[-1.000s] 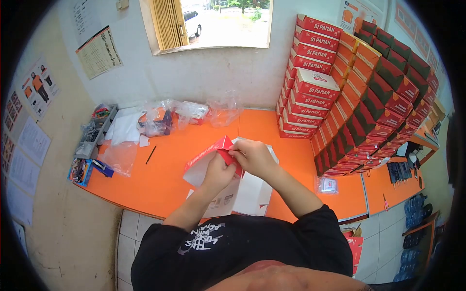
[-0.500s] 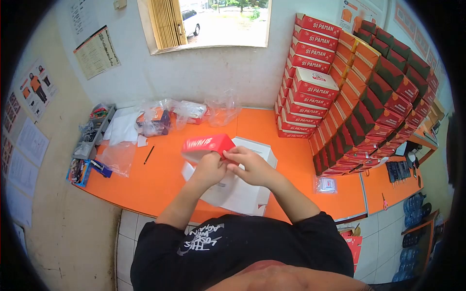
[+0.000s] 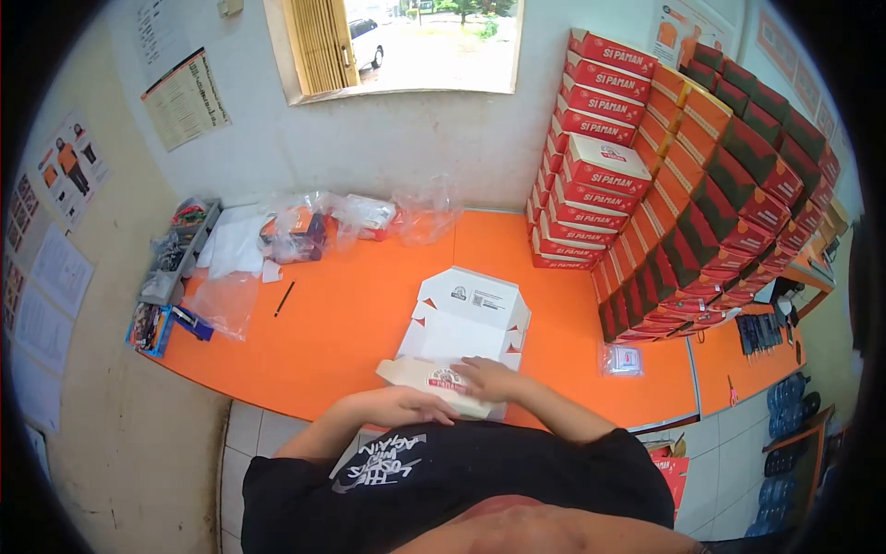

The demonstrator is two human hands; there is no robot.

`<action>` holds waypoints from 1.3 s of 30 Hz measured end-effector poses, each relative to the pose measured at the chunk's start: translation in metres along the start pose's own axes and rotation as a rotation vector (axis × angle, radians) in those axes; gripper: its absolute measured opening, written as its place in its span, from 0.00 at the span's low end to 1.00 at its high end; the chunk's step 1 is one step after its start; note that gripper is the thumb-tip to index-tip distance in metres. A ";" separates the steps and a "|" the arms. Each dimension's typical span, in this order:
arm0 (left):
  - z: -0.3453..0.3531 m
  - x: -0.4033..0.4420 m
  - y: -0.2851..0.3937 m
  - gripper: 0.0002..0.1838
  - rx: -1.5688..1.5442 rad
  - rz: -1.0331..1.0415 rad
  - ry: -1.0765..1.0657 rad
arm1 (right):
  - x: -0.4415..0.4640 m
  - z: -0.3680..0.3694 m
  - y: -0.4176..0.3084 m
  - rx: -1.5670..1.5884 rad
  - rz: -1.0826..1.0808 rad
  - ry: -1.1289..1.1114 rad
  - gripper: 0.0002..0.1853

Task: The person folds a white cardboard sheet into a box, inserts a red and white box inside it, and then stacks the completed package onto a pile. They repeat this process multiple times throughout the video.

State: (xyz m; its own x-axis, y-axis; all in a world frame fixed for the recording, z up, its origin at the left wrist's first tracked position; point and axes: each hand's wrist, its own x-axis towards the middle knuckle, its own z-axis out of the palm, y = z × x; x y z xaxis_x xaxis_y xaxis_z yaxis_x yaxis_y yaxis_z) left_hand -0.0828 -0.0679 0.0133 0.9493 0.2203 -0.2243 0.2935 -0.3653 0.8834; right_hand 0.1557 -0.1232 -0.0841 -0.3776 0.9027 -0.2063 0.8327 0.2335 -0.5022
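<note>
A partly unfolded cardboard box lies on the orange table in front of me, its white inner side up. Its near part is folded up and shows a lid panel with a red and dark printed logo. My right hand rests on the right part of that panel, fingers spread. At the panel's near edge is my left hand, its fingers stretched out toward the right and nothing gripped in them. Small triangular cut-outs along the sheet's sides let the orange table show through.
Tall stacks of red boxes and orange and dark boxes stand at the right. A black pen, plastic bags and a grey tray are on the left half. A small plastic packet lies right.
The red side panel that both hands pinched up has gone down out of sight. The cardboard now shows white and lies flatter. Both hands have moved nearer my body and come apart.
</note>
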 end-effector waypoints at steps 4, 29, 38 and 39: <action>0.012 0.008 -0.046 0.34 0.694 -0.052 0.232 | -0.001 0.037 0.018 0.051 -0.131 0.178 0.31; 0.055 0.022 -0.130 0.38 0.916 -0.046 0.262 | -0.029 0.028 0.005 -0.345 -0.214 0.016 0.29; 0.061 0.039 -0.130 0.41 -0.560 -0.073 0.686 | -0.002 0.090 0.033 1.005 0.484 0.634 0.28; 0.047 0.037 -0.113 0.41 -0.556 -0.071 0.683 | -0.004 0.070 0.030 1.365 0.522 0.559 0.28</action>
State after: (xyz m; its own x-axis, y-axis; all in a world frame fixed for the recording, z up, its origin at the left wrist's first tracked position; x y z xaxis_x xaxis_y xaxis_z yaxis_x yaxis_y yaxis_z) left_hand -0.0757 -0.0606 -0.1137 0.6037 0.7833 -0.1486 0.0830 0.1236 0.9889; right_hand 0.1539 -0.1446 -0.1569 0.2753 0.8631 -0.4234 -0.2813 -0.3488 -0.8940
